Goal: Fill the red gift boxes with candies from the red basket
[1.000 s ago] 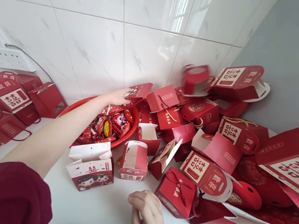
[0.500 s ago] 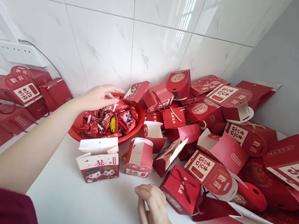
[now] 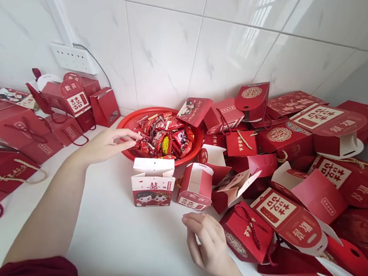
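Observation:
My left hand (image 3: 108, 144) is at the front-left rim of a red plastic basket (image 3: 131, 117). Its fingers stretch toward the wrapped candies (image 3: 166, 139) heaped inside, and nothing shows in its grasp. In front of the basket, a white-topped candy box (image 3: 152, 194) with a cartoon couple stands upright with its top open. Beside it, touching or nearly so, is a small red box (image 3: 196, 187), also open-topped. My right hand (image 3: 207, 241) hovers over the white table just in front of that red box, fingers loosely bent, thumb apart, holding nothing visible.
Many red gift boxes, some with rope handles (image 3: 249, 229), crowd the table's right side. More red boxes (image 3: 23, 130) stand at the left. A white tiled wall (image 3: 159, 49) with a socket strip (image 3: 73, 58) rises behind. A flat red card-like box (image 3: 194, 110) overlaps the basket's back-right rim.
My left hand has drawn back from above the candies to the basket's left front edge. The view has swung left, so everything appears shifted right. My right hand stays near the small red box.

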`<move>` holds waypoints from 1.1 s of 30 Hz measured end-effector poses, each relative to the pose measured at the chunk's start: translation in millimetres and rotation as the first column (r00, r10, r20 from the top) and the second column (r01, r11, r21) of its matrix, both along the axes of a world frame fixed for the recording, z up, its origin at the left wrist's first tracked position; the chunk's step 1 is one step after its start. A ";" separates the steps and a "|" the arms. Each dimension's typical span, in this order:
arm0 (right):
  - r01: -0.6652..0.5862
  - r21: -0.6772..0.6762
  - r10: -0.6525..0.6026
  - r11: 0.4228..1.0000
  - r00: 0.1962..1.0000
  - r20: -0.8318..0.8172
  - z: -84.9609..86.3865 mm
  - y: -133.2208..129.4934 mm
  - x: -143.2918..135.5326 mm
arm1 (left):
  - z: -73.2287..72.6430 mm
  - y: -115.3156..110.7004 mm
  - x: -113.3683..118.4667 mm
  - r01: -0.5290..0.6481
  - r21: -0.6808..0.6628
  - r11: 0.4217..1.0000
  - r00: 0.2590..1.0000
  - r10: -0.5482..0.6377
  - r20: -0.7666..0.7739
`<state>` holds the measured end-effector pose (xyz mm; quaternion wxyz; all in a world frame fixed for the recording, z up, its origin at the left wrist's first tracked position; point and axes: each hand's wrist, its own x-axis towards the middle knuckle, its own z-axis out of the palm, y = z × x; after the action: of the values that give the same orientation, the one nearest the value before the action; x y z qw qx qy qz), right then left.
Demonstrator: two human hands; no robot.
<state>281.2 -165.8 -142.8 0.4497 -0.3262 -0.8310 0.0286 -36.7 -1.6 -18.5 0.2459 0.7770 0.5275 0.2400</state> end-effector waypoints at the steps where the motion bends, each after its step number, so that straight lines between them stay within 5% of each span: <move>1: -0.006 0.003 0.006 1.000 1.000 0.027 7.7 2.9 -2.5 | -0.2 -0.9 -1.7 -0.001 0.000 1.000 1.000 0.001 0.009; 12: 0.113 -0.094 -0.076 0.989 0.942 0.327 106.4 61.9 -58.5 | -21.9 20.9 -10.0 -0.129 0.054 0.990 0.984 0.134 -0.116; 22: 0.117 -0.225 -0.015 0.967 0.911 0.411 99.3 97.8 -71.0 | -30.1 24.0 -25.3 -0.110 -0.093 0.990 0.990 0.101 -0.101; 33: -0.029 -0.383 0.205 0.923 0.880 0.428 112.0 79.4 -49.8 | -30.9 21.1 -16.8 -0.028 -0.017 0.999 0.964 0.022 -0.266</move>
<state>231.4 -86.4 -30.8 0.1688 -0.3496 -0.9120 0.1320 -53.5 19.5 -49.4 0.1778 0.7929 0.5679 0.1312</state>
